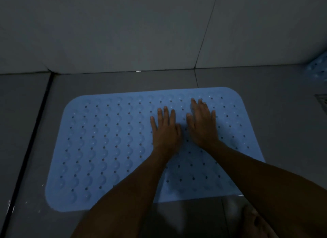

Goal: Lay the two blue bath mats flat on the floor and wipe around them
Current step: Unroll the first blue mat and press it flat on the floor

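Here's the blue bath mat [109, 149], lying flat on the grey tiled floor [286, 124], long side running left to right, its far edge near the foot of the wall [123, 30]. It's a perforated mat, rows of small holes and raised wavy bumps all across it, corners rounded. Both palms are down on its right half. The left hand [166, 129] presses flat near the middle of the mat, fingers [166, 113] straight and held close together, thumb tucked in toward the other hand, gripping nothing. Just beside it, the right hand [203, 124] lies flat too, a touch farther up toward the far edge, fingers stretched out and only slightly spread, thumb pointing at the left hand. A narrow strip of mat shows between the two hands. Both bare forearms come in from the lower right and cross the mat's near edge.

Out at the far right edge of the view, a sliver of a second blue mat [318, 67] shows against the wall's base; how it lies, I cannot tell. Below that, a metal floor drain [323, 101] is set into the tile, well apart from the first mat. A dark grout channel [30, 144] runs down the floor to the mat's left. Bottom right, dim and blurred, a bare foot [256, 223] rests on the floor.
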